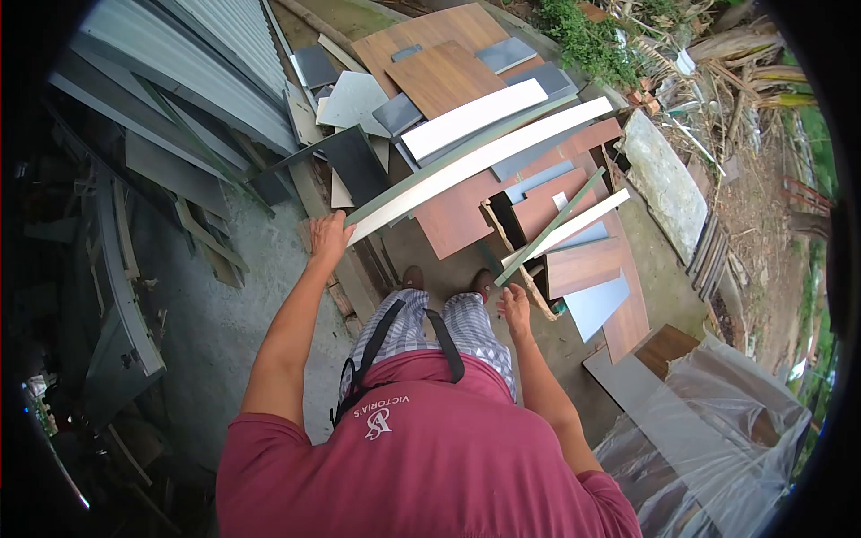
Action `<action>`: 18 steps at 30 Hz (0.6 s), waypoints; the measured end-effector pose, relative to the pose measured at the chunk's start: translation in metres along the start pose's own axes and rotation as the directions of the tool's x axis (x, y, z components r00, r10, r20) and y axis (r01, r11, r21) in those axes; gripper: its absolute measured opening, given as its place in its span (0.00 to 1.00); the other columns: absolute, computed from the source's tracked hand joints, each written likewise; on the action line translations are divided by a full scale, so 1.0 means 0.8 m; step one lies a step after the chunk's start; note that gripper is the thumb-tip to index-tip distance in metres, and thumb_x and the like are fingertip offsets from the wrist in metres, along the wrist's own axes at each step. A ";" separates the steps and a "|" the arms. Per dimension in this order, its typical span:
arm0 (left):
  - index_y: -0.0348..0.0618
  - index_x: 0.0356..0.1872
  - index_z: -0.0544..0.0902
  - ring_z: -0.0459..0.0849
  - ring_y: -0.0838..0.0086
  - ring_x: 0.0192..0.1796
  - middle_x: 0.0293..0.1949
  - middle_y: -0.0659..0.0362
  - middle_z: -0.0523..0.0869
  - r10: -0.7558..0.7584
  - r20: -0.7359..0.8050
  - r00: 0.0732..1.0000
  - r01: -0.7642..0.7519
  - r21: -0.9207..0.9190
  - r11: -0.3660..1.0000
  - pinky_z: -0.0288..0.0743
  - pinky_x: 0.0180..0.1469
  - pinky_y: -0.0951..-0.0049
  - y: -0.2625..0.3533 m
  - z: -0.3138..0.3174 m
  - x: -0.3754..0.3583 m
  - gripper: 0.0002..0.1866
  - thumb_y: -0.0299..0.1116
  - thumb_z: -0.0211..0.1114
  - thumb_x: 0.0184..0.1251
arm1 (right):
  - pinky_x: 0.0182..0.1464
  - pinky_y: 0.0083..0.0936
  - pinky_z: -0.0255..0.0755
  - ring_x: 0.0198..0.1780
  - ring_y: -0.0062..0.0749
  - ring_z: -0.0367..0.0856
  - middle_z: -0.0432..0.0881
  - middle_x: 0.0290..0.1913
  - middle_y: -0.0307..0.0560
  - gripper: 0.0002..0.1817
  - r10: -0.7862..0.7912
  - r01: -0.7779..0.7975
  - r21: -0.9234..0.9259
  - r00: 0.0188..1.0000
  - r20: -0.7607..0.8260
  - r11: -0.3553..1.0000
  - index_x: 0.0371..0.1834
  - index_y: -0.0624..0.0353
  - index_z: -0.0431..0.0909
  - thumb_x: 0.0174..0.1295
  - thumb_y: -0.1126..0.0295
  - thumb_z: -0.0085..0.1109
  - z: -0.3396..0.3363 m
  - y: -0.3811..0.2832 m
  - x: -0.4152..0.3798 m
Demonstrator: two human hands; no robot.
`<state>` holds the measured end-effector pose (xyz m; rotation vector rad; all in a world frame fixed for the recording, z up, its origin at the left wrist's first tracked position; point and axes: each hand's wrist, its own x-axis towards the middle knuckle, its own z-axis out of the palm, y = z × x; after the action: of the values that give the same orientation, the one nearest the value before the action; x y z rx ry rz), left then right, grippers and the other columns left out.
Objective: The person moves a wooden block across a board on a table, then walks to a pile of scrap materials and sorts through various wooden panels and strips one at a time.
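Note:
My left hand (330, 238) grips the near end of a long white board (484, 160) with a green edge. That board slants up and to the right across a heap of panels. My right hand (514, 309) holds nothing, its fingers loosely bent and apart, just below the near end of a narrow green strip (552, 229). Beside the strip lies a shorter white strip (585, 218). Under them are reddish-brown panels (455, 221) and a wood-grain panel (583, 267). A shorter white board (473, 118) rests farther up the heap.
Corrugated metal sheets (235, 54) and dark panels lean at the left. A broken pale slab (665, 179) lies to the right of the heap. Clear plastic sheeting (717, 439) covers boards at the lower right. Brown wood panels (448, 76) lie at the back.

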<state>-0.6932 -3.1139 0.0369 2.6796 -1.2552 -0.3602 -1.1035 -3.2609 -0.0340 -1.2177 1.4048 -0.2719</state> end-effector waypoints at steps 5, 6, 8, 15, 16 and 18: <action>0.36 0.31 0.74 0.79 0.45 0.29 0.26 0.43 0.81 0.082 0.012 0.997 -0.077 -0.217 0.973 0.71 0.31 0.53 0.055 -0.042 -0.062 0.19 0.47 0.55 0.63 | 0.34 0.21 0.74 0.34 0.27 0.78 0.78 0.39 0.47 0.29 0.079 -0.150 0.273 0.964 0.255 0.950 0.57 0.63 0.64 0.62 0.50 0.48 0.074 -0.096 -0.014; 0.36 0.30 0.75 0.79 0.46 0.28 0.24 0.43 0.80 0.032 0.056 0.998 -0.016 -0.273 0.962 0.71 0.31 0.54 0.061 -0.037 -0.073 0.20 0.47 0.54 0.64 | 0.37 0.23 0.74 0.38 0.29 0.78 0.77 0.41 0.49 0.31 0.081 -0.175 0.305 0.952 0.296 0.936 0.57 0.63 0.64 0.62 0.47 0.47 0.090 -0.115 -0.008; 0.36 0.27 0.75 0.79 0.48 0.26 0.20 0.44 0.79 -0.067 0.188 0.980 0.139 -0.398 0.907 0.71 0.30 0.56 0.077 -0.043 -0.101 0.21 0.48 0.53 0.64 | 0.43 0.27 0.73 0.45 0.33 0.76 0.75 0.46 0.51 0.33 0.084 -0.221 0.367 0.931 0.355 0.904 0.57 0.63 0.64 0.62 0.44 0.46 0.123 -0.146 0.003; 0.38 0.27 0.76 0.79 0.50 0.25 0.19 0.45 0.78 -0.027 0.162 0.986 0.100 -0.462 0.881 0.69 0.28 0.57 0.073 -0.011 -0.159 0.22 0.50 0.53 0.63 | 0.48 0.28 0.70 0.47 0.33 0.73 0.72 0.49 0.49 0.35 0.045 -0.281 0.458 0.887 0.460 0.844 0.54 0.63 0.65 0.59 0.40 0.46 0.144 -0.196 0.005; 0.38 0.27 0.76 0.79 0.49 0.27 0.21 0.44 0.79 -0.034 0.182 0.983 0.114 -0.454 0.883 0.69 0.29 0.56 0.078 -0.004 -0.153 0.22 0.50 0.53 0.64 | 0.50 0.31 0.69 0.48 0.36 0.72 0.70 0.51 0.50 0.34 0.055 -0.277 0.422 0.883 0.467 0.863 0.57 0.62 0.63 0.60 0.42 0.47 0.136 -0.190 0.010; 0.38 0.27 0.76 0.79 0.48 0.28 0.22 0.44 0.79 -0.034 0.206 0.978 0.127 -0.459 0.879 0.69 0.30 0.55 0.095 0.016 -0.139 0.22 0.51 0.52 0.63 | 0.51 0.32 0.68 0.49 0.37 0.72 0.70 0.53 0.51 0.34 0.104 -0.285 0.352 0.884 0.455 0.891 0.59 0.60 0.62 0.61 0.43 0.47 0.116 -0.184 0.020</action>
<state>-0.8216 -3.0768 0.0602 2.3174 -0.9430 -0.8375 -0.9493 -3.2920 0.0427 -0.7174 1.0102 -0.1337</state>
